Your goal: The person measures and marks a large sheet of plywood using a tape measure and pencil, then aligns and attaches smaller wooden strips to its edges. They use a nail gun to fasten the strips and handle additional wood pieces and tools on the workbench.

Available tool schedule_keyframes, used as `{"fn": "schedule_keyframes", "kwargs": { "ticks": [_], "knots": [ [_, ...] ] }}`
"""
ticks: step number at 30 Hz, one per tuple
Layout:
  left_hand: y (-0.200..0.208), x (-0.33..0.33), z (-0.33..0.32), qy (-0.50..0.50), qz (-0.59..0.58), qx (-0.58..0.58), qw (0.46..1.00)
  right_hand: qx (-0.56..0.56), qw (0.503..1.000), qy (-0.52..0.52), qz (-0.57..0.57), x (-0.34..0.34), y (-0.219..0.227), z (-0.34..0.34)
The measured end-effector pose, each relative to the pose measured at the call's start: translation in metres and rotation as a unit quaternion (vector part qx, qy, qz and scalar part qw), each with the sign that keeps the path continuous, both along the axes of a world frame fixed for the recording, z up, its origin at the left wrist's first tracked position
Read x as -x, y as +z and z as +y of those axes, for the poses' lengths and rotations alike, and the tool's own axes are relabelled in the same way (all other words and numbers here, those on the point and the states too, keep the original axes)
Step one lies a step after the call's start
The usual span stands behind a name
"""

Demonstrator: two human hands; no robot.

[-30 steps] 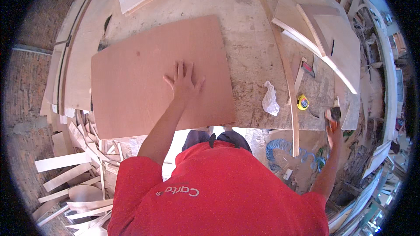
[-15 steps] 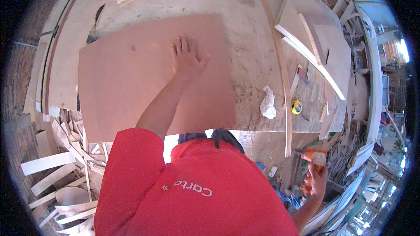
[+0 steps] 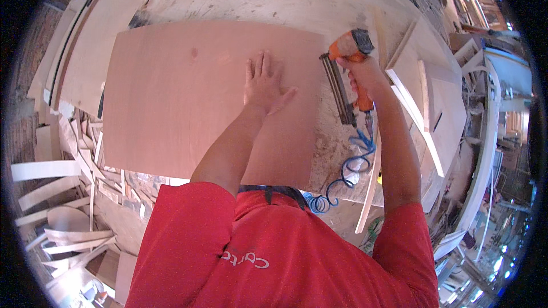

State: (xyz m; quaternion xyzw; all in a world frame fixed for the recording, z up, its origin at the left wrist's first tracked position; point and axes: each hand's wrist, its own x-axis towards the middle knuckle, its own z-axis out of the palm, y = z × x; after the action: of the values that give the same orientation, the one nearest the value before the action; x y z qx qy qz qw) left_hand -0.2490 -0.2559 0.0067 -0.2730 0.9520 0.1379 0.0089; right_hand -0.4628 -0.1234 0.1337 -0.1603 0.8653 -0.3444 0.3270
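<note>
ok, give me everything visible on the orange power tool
The orange power tool looks like an air nailer or stapler: an orange, plastic-looking body, scuffed pale on its side, with a black cap. A long, dark, metal-looking magazine slants down the picture beside the orange handle. A blue coiled hose joins by a fitting at the handle's lower end. The right hand has its grip around the handle. It sits by the red-brown board's right edge; whether it touches the board is unclear.

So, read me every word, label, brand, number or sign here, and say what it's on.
Red shirt: pale lettering on the chest; I won't copy its wording.
Orange nail gun in the right hand: any markings too blurred to read.
Reddish-brown board under the left hand: none visible.
</note>
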Motion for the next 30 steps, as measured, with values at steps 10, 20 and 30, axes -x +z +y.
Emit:
{"fn": "schedule_keyframes", "kwargs": {
  "ticks": [10,20,30],
  "knots": [
    [-0.005,-0.003,0.0,0.012,0.05,-0.002,0.999,-0.019,0.997,0.066,0.02,0.023,-0.011,-0.058],
    [-0.003,-0.003,-0.001,0.005,0.064,0.005,0.998,-0.039,0.994,0.081,0.07,0.028,-0.022,-0.059],
    [-0.01,-0.002,-0.003,0.004,0.082,0.022,0.996,-0.027,0.995,0.075,0.051,0.032,-0.027,-0.058]
  ]
}}
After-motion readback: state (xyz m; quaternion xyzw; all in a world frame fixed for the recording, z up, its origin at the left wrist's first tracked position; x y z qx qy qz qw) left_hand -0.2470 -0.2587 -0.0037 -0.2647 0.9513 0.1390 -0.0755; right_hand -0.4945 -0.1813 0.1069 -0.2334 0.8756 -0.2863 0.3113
